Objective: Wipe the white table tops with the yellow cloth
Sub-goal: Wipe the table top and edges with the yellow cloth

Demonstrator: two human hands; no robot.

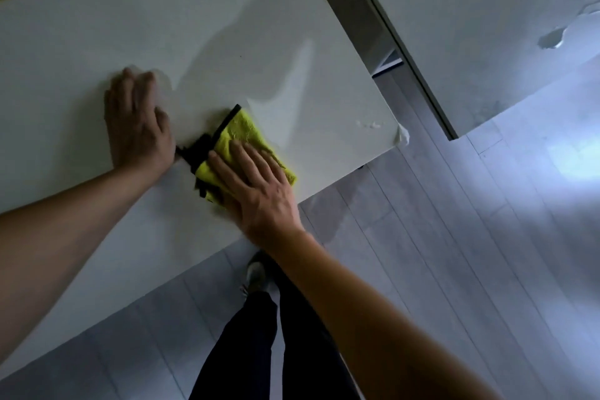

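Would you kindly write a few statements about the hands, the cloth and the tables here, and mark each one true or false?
1. The right hand presses flat on the yellow cloth. True.
2. The left hand holds a spray bottle. False: it holds nothing and rests flat on the white table.
3. The cloth lies on the floor. False: it lies on the table top, near the front edge.
4. A second white table stands to the right, across a gap. True.
5. The cloth has a dark border along one edge. True.
6. Both hands are on the cloth. False: only the right hand is; the left rests on the table beside it.
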